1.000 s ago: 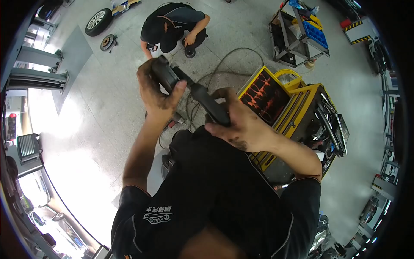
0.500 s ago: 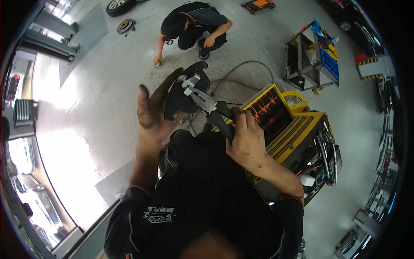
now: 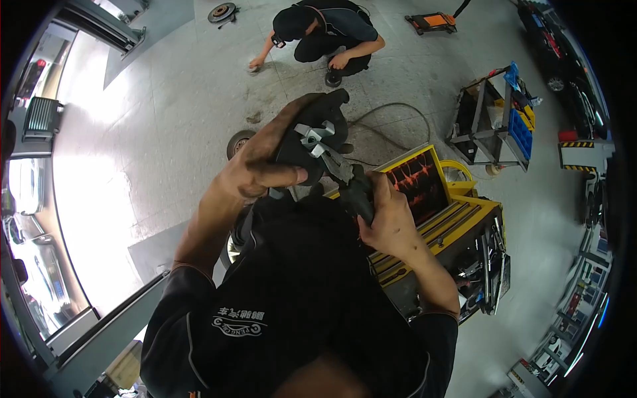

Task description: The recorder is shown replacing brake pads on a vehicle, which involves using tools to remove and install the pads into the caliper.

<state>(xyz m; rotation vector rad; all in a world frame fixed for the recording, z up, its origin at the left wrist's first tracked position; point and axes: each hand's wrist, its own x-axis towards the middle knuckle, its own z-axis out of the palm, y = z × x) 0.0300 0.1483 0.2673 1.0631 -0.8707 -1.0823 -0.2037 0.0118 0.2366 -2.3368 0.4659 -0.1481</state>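
Observation:
My left hand is closed round a black brake pad, its thumb pressed across the near side. A bright metal clip sticks up from the middle of the pad. In my right hand is a pair of pliers with dark handles. Their jaws point up and left and reach the clip; whether they bite on it I cannot tell.
A yellow tool cart with an open lid and several tools stands close on my right. Ahead, a co-worker crouches on the floor. A grey trolley with blue bins, a hose and a brake disc are farther off.
My left hand was spread beside the brake pad with its thumb raised; now it is wrapped round the pad. Pad and pliers have shifted slightly right. The view has tilted a little.

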